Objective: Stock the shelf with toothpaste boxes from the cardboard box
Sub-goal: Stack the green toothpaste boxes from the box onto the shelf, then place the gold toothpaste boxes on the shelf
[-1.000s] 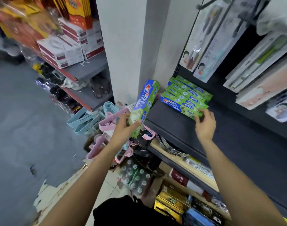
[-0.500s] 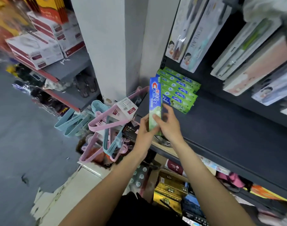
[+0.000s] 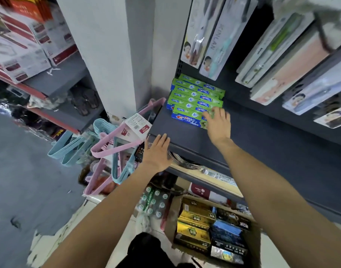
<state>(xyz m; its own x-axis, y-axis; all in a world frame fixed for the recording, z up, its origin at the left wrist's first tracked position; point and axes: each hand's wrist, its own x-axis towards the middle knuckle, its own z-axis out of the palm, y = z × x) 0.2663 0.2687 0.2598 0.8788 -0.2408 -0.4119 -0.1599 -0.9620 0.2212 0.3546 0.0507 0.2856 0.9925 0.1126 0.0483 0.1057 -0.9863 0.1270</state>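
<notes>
green toothpaste boxes (image 3: 193,101) under spread right hand (image 3: 218,122)

A shop aisle seen from above. A white pillar (image 3: 109,55) rises at centre. Grey concrete floor (image 3: 20,180) spreads to the left, meeting pale, chipped tiles (image 3: 55,240) nearer. Grey metal shelving (image 3: 65,74) stands far left; dark shelving (image 3: 282,151) fills the right.
</notes>
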